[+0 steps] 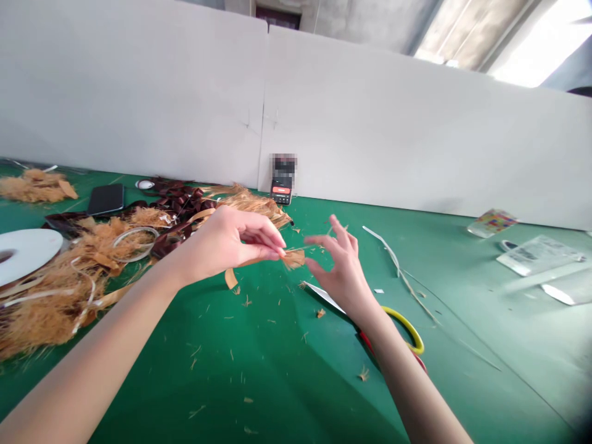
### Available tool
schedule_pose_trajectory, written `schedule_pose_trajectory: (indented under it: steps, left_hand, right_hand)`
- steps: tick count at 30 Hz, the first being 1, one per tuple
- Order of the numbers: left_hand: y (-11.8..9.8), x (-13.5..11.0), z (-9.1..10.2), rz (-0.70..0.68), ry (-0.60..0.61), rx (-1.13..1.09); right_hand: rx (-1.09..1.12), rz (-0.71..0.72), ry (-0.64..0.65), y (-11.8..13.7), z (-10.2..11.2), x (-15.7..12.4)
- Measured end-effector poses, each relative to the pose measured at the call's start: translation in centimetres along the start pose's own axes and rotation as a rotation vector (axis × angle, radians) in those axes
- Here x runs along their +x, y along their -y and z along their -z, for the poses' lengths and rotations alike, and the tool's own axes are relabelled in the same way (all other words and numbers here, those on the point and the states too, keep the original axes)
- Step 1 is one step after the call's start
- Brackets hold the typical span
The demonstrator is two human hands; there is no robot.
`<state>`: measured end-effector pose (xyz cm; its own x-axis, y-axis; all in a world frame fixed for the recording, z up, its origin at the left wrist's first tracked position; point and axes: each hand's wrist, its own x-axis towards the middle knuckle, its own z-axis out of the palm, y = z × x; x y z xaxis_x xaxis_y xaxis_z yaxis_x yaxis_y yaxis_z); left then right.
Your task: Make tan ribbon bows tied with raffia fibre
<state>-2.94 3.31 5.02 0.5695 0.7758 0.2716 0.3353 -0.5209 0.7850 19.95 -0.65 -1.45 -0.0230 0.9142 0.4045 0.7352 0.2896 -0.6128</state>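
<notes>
My left hand [231,243] pinches a tan ribbon [231,279], whose frayed end [295,259] fans out past the fingertips. The ribbon's other end hangs below the palm. Just right of the frayed end, my right hand [340,262] has its fingers spread apart, the thumb close to the loose fibres. Whether it touches them I cannot tell. Under my right wrist lies a pair of scissors [324,297] with a yellow and red handle, partly hidden by the forearm.
Shredded tan fibres [41,314] heap on the left beside a white spool [32,250], dark brown ribbon [178,197] and a dark phone [106,199]. Another phone [282,182] leans on the white partition [393,129]. Clear plastic packets [539,254] lie right. Fibre scraps dot the green table [259,382].
</notes>
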Motion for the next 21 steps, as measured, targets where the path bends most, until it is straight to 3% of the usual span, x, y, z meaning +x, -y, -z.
schedule_pose_trajectory:
  steps: [2, 5, 7, 9, 11, 15, 18, 21]
  left_hand:
    - [0.0, 0.1, 0.1, -0.037, -0.050, 0.080]
    - [0.0, 0.3, 0.0, -0.064, -0.063, 0.223]
    - [-0.1, 0.4, -0.2, -0.081, -0.014, 0.259]
    - [-0.2, 0.3, -0.3, -0.102, 0.048, 0.241]
    - [-0.3, 0.1, -0.2, -0.112, 0.078, 0.214]
    - [-0.2, -0.2, 0.2, -0.153, -0.023, 0.265]
    - [-0.1, 0.0, 0.3, -0.163, -0.049, 0.313]
    - [0.0, 0.3, 0.0, -0.140, -0.013, 0.304]
  right_hand:
    - [-0.029, 0.058, 0.167, 0.4, 0.3, -0.4]
    - [0.284, 0.148, 0.421, 1.6, 1.2, -0.8]
    - [0.561, 0.174, 0.424, 2.2, 1.7, -0.8]
    - [0.670, 0.163, 0.366, 2.4, 1.7, -0.7]
    - [0.517, 0.115, 0.309, 2.2, 1.2, -0.7]
    - [0.074, 0.051, 0.272, 1.8, 0.1, -1.0]
    - [0.172, 0.127, 0.388, 2.1, 0.4, -1.2]
    - [0.444, 0.192, 0.347, 2.6, 1.2, -0.8]
